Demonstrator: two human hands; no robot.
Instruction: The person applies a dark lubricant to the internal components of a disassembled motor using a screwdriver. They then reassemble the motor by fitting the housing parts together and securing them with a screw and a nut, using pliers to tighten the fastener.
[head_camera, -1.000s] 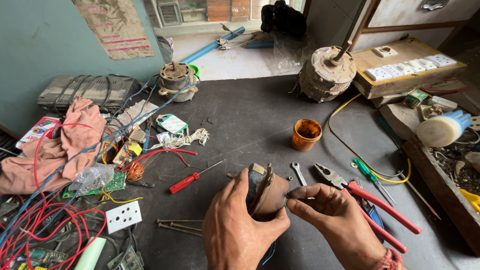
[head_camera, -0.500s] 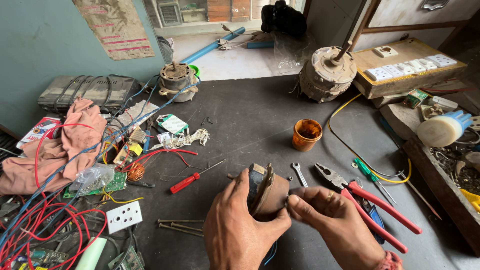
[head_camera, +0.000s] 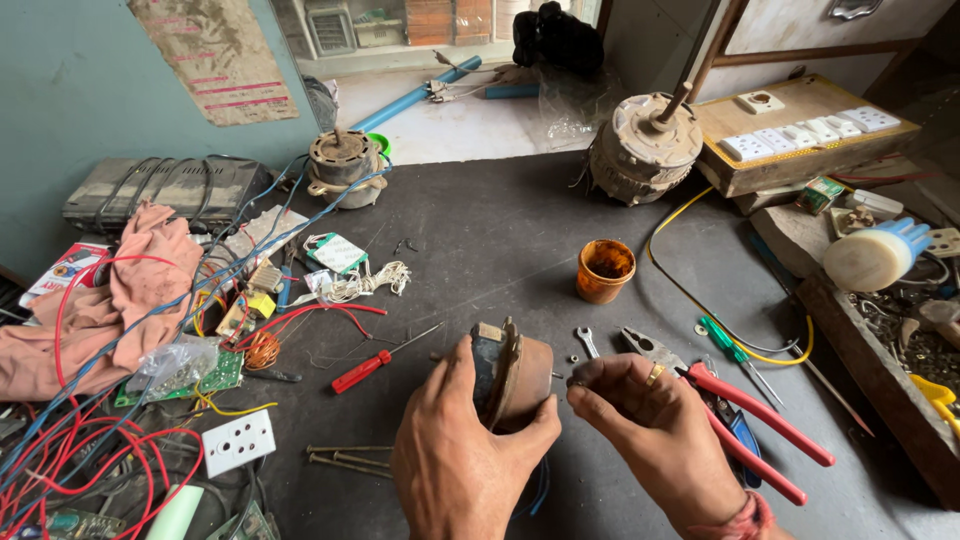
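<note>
1. Here, the left hand (head_camera: 465, 455) is wrapped closed around a small brown-and-grey cylindrical motor body (head_camera: 510, 375), held just above the near edge of the dark worktable (head_camera: 480, 230).
2. The right hand (head_camera: 655, 425) is pinched shut just beside the motor's right end; what its fingertips hold is too small to tell.
3. Judging by this, the motor is mid-handling: it is off the table and apart from the loose parts, and a small silver spanner (head_camera: 587, 342) and red-handled pliers (head_camera: 740, 410) lie untouched just right of the hands.
4. A red-handled screwdriver (head_camera: 375, 362) lies to the left of the hands, and an orange plastic cup (head_camera: 605, 270) stands behind them toward the table's middle.
5. Two larger round fan motors (head_camera: 645, 150) sit along the far edge.
6. A flat cardboard box topped with white switch plates (head_camera: 800, 135) sits at the far right corner.
7. A small green-and-white packet (head_camera: 335, 252) lies left of centre, among wires.
8. A worn tan paper poster with pink lines (head_camera: 220, 60) hangs on the blue wall beyond the far left corner.
9. A red-and-white printed card (head_camera: 60, 268) lies at the left edge, beside a pink cloth (head_camera: 120, 300).
</note>
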